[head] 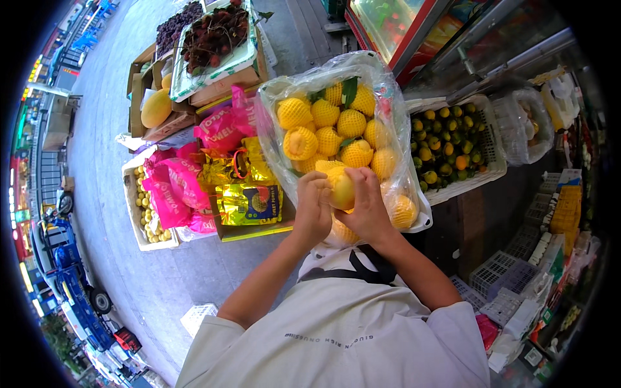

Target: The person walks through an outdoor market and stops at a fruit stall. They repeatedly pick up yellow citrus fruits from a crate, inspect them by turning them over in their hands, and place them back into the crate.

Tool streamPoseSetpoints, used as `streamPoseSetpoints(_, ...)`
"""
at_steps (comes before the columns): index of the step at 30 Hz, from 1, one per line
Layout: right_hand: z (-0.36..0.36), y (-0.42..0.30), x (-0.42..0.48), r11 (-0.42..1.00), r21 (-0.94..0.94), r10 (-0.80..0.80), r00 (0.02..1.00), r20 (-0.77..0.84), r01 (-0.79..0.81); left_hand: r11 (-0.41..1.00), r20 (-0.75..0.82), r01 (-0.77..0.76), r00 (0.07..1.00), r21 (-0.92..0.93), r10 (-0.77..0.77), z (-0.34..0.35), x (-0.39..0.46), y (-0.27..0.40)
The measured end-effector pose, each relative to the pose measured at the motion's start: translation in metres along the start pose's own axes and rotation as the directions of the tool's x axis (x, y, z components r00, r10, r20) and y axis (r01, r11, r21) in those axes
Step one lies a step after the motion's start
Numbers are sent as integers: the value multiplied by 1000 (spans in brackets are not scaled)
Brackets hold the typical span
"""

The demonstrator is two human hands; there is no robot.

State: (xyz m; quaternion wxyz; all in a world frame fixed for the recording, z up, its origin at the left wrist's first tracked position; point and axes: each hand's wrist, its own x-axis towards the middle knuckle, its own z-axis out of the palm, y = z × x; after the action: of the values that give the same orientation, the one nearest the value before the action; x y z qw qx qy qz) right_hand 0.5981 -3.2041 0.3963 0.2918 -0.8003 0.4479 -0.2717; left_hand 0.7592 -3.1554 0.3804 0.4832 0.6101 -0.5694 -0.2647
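Note:
Between my two hands is a round yellow fruit point(342, 192), partly covered at its far end by a yellow foam net point(329, 166). My left hand point(313, 206) has its bent fingertips at the fruit's left side, on the edge of the net. From the other side my right hand point(371, 206) grips the bare skin with thumb and fingers. Below them stands a white crate point(423, 220) lined with clear plastic film point(271, 104). Several netted yellow fruits point(351, 123) fill it, with a few green leaves point(349, 91) among them.
Left of the crate lie pink pomelo bags point(177, 186) and gold bags point(250, 204) in a box. Rambutans point(216, 39) and a melon point(156, 108) sit farther off. A crate of small green-orange citrus point(449, 140) adjoins on the right, below a metal rail point(514, 63). Stacked crates point(504, 274) stand lower right.

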Motion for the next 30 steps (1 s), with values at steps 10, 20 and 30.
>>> streamPoseSetpoints(10, -6, 11, 6, 664, 549, 470, 855, 221, -507, 998, -245, -25, 969, -64, 8, -6, -21, 15)
streamPoseSetpoints(20, -15, 2, 11, 331, 777, 394, 827, 402, -535, 912, -27, 291, 950, -290, -311, -2, -24, 7)
streamPoseSetpoints(30, -6, 23, 23, 792, 274, 524, 838, 151, -545, 910, 288, 352, 914, -220, -284, -13, -17, 1)
